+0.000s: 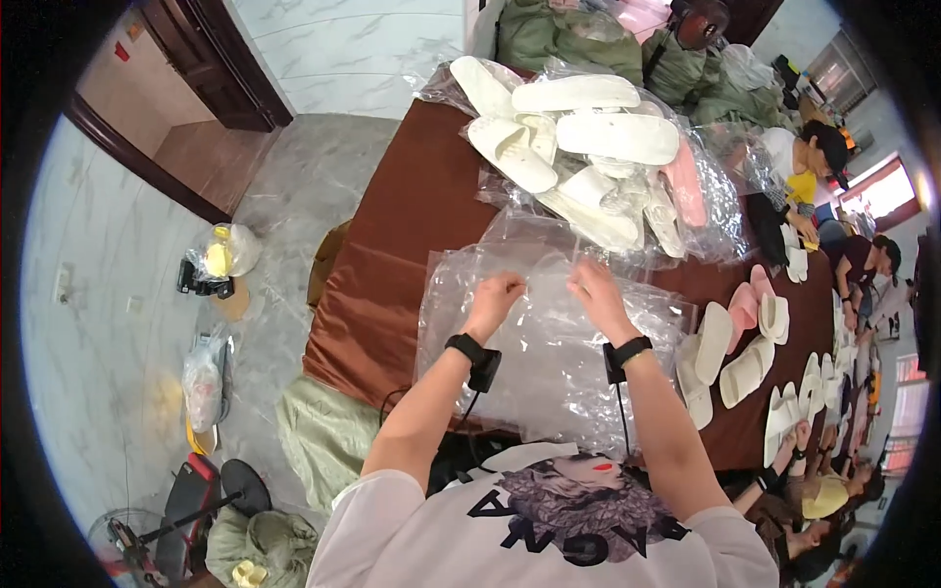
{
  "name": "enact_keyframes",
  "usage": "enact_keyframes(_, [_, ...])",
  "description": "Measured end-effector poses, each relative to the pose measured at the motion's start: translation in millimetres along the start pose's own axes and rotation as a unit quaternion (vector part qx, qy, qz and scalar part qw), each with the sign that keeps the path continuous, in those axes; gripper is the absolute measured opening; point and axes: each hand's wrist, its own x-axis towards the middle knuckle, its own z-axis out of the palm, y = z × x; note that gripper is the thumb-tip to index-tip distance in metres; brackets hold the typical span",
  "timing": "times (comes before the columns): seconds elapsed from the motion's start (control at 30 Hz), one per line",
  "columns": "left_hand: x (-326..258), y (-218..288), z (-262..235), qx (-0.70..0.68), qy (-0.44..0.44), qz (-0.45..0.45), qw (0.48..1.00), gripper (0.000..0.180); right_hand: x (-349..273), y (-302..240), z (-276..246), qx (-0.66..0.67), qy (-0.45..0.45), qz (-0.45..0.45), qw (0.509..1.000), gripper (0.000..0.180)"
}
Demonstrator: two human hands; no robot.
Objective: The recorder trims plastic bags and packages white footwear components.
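Observation:
A stack of clear plastic bags (549, 353) lies on the brown-covered table (392, 245) right in front of me. My left hand (495, 294) pinches the top bag near its far edge, fingers curled on the film. My right hand (595, 289) grips the same bag a little to the right. Both wrists carry black bands with cables. Beyond my hands lies a pile of white slippers (578, 147) wrapped in clear plastic, with one pink slipper (686, 186) among them.
Loose white and pink slippers (740, 338) lie in rows on the table to my right. Other people (814, 167) sit along the right side. Green sacks (549, 34) stand at the far end. Bags (221, 255) and a fan (127, 544) are on the floor to the left.

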Motion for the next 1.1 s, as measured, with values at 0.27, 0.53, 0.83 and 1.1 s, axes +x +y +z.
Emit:
enact_keyframes(0.27, [7.0,42.7,-27.8,0.104,0.446,0.118,0.881,0.016,-10.2,-40.2,-49.9,0.189,0.015,0.11,0.976,0.021])
enact_keyframes(0.53, [-22.9,73.4,-9.1,-0.167,0.12,0.115,0.972,0.033,12.3,-37.5,-59.7,-0.052,0.047,-0.167,0.983,0.021])
enact_keyframes(0.83, [-138.7,112.0,38.6,0.051,0.033,0.117,0.991,0.055,-114.4,-49.0,-143.3,0.14,0.111,0.076,0.981,0.026])
enact_keyframes(1.1, [-154.2,99.9,1.0,-0.148,0.053,0.168,0.973,0.033,-52.0,-107.5,-146.3,-0.053,0.099,-0.053,0.992,0.054])
